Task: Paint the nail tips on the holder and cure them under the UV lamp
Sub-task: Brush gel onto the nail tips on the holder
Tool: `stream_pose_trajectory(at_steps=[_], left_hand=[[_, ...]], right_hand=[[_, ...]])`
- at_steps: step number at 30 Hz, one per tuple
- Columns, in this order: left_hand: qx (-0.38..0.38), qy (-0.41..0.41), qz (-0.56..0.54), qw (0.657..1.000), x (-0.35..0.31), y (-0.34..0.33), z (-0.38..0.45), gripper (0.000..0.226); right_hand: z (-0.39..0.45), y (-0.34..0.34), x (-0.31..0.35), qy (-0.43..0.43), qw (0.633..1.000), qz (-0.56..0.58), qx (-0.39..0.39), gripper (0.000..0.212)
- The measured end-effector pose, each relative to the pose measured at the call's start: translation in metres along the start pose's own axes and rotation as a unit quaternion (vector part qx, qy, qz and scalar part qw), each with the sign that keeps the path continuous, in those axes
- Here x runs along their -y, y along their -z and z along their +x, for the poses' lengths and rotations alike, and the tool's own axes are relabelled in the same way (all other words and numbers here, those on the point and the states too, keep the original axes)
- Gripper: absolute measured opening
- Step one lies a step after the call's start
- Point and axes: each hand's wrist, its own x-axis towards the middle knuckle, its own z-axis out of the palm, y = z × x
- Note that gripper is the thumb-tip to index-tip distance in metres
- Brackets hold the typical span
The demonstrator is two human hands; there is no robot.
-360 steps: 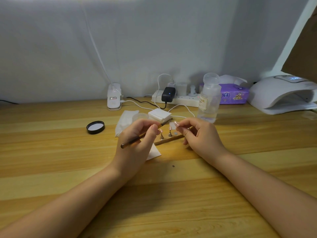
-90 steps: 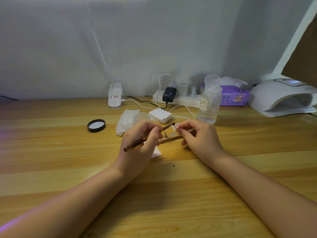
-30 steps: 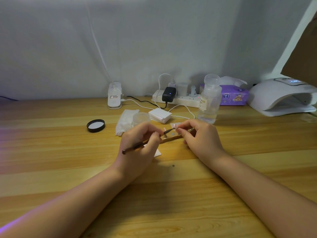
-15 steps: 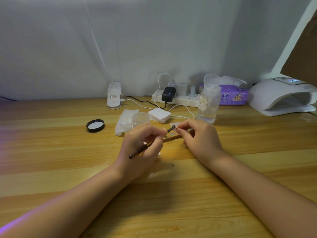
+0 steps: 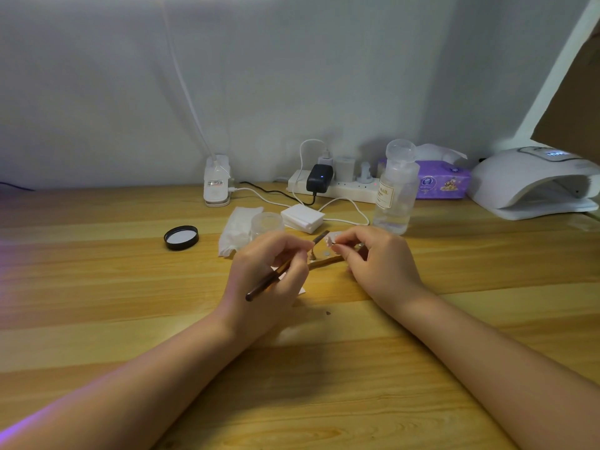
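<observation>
While hands work, a bottle point(image 5: 396, 193) stands just behind.

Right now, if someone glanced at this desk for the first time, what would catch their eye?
Most likely the two hands at the middle of the wooden desk: the left hand holds a thin brush toward a small nail tip pinched by the right hand. Next, the big white lamp at the far right, and the clear bottle behind the hands.

Both forearms reach in from the lower corners, meeting mid-frame. The left hand point(image 5: 266, 274) has curled, gripping fingers; the right hand point(image 5: 378, 259) pinches with fingertips.
</observation>
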Motion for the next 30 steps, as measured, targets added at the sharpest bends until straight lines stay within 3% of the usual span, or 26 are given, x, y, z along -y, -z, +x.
stream_pose_trajectory(at_steps=[10,22,30], left_hand=[[0.023,0.015,-0.03,0.999,0.0001,0.0011,-0.0012,0.026],[-0.002,0.08,-0.123,0.989,0.0054,-0.0008,0.0012,0.013],[-0.001,0.096,-0.176,0.98,0.0063,-0.0001,-0.0001,0.018]], right_hand=[[0.0001,0.0001,-0.0003,-0.003,1.0,0.002,0.002,0.01],[-0.0006,0.0018,0.0009,-0.025,0.996,0.081,0.009,0.008],[0.0002,0.0015,0.0002,-0.027,0.996,0.087,0.023,0.024]])
